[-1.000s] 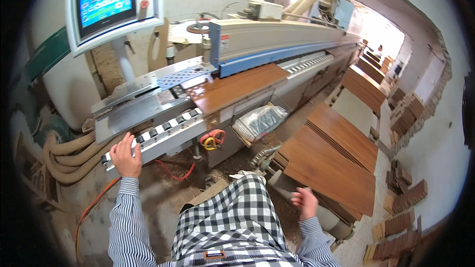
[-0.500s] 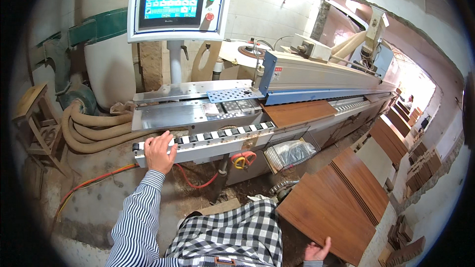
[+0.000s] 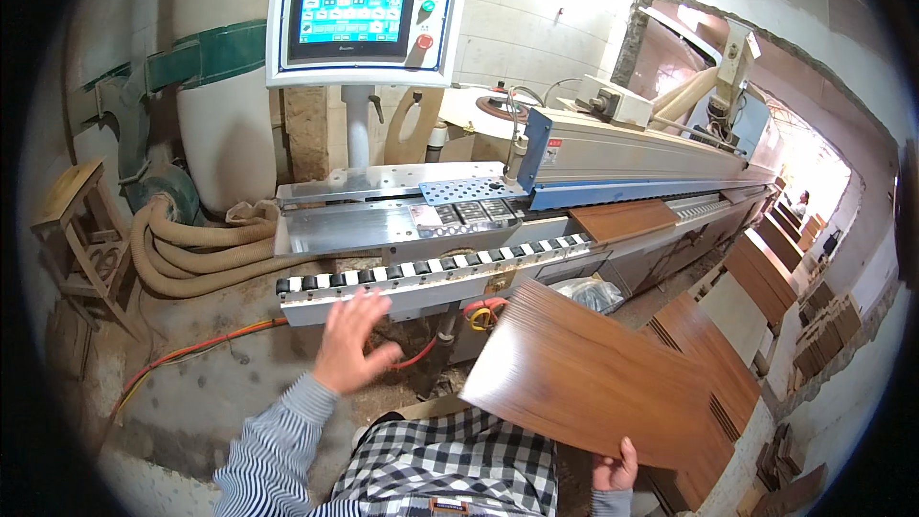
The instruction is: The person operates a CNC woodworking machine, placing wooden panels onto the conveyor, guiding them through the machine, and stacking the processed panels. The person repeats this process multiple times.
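A glossy brown wood-grain board [image 3: 584,373] is tilted up in front of me at the right. My right hand [image 3: 616,466] grips its near edge, thumb on top and the fingers partly hidden beneath. My left hand [image 3: 356,340] hangs in the air with fingers spread and holds nothing, between the board and the roller rail [image 3: 431,269] of the edge-banding machine. Another brown board [image 3: 624,221] lies on the machine, partly under its blue-edged beam [image 3: 632,188].
Behind the rail stands a control panel [image 3: 369,19] with a lit screen. Stacked brown boards [image 3: 713,330] lie at the right. Thick beige hoses [image 3: 182,254] and a wooden stool [image 3: 81,230] are at the left. An orange air hose [image 3: 206,343] crosses the floor.
My left hand has come off the roller rail and moved right. My right hand has taken hold of the top board and raised it. The board on the machine has moved farther along, away from me.
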The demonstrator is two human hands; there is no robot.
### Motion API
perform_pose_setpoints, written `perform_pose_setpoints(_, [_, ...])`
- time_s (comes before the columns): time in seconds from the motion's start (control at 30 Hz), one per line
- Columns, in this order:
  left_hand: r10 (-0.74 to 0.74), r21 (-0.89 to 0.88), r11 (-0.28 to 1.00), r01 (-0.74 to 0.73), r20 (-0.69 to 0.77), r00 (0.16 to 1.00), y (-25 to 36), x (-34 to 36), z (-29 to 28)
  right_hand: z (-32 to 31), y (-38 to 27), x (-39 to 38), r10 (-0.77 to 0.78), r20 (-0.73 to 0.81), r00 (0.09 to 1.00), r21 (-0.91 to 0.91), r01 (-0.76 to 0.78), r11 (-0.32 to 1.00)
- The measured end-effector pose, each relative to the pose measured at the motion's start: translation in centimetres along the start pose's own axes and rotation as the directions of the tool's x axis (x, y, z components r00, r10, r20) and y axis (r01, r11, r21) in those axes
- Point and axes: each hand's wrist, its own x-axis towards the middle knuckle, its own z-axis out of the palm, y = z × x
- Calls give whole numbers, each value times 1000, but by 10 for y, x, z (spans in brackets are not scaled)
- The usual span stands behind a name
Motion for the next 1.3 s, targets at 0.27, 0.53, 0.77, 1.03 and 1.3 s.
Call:
perform_pose_setpoints(0.27, [39, 259, 965, -31, -28, 999, 15, -65, -25, 137, 115, 54, 403, 304, 863, -127, -382, 915])
perform_pose_setpoints(0.53, [-128, 226, 954, 196, -284, 950, -44, -84, -63, 242, 195, 87, 648, 390, 654, -276, -588, 760])
perform_pose_setpoints(0.77, [-260, 180, 930, 321, -298, 919, -90, -38, -67, 248, 168, 77, 598, 491, 634, -280, -535, 797])
perform_pose_setpoints(1.03, [-402, 230, 857, 461, -258, 878, -102, -6, -62, 83, 137, 26, 580, 326, 747, -936, 168, 309])
perform_pose_setpoints(1.3, [-461, 105, 855, 507, -291, 838, -110, -16, -63, 59, 143, -4, 434, 687, 583, -586, 797, -143])
